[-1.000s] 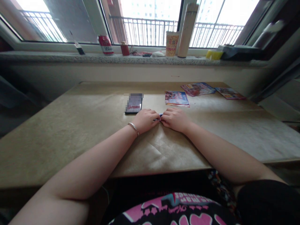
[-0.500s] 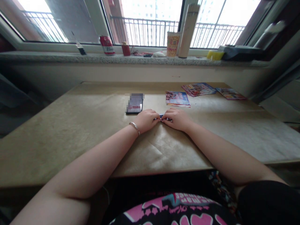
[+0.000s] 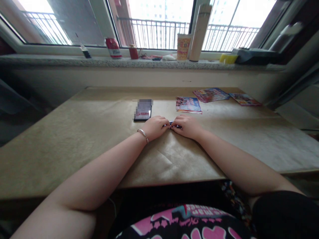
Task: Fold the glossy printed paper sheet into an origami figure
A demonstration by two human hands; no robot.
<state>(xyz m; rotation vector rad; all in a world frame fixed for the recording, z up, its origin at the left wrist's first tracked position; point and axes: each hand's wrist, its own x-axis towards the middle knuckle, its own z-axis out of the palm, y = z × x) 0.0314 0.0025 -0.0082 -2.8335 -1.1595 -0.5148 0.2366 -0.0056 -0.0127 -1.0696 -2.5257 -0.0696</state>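
Observation:
My left hand [image 3: 156,127] and my right hand [image 3: 187,126] meet fingertip to fingertip over the tabletop. Both are closed on a narrow piece of printed paper [image 3: 177,126], dark blue with white bits, which looks folded and lies mostly under my fingers. A silver bangle [image 3: 143,133] circles my left wrist. Just beyond the left hand lies a phone [image 3: 144,109] with its screen lit. Past my right hand is a small stack of colourful printed sheets [image 3: 188,104].
More printed sheets [image 3: 211,95] and another small pile [image 3: 245,99] lie toward the table's far right. On the stone windowsill [image 3: 98,62] stand a red can [image 3: 113,48], a small red bottle [image 3: 134,52], a paper cup [image 3: 183,47] and a tall cylinder [image 3: 200,33].
The hands stay in nearly the same place, still pressed on the paper. Only a very slight shift of the fingers and the view shows.

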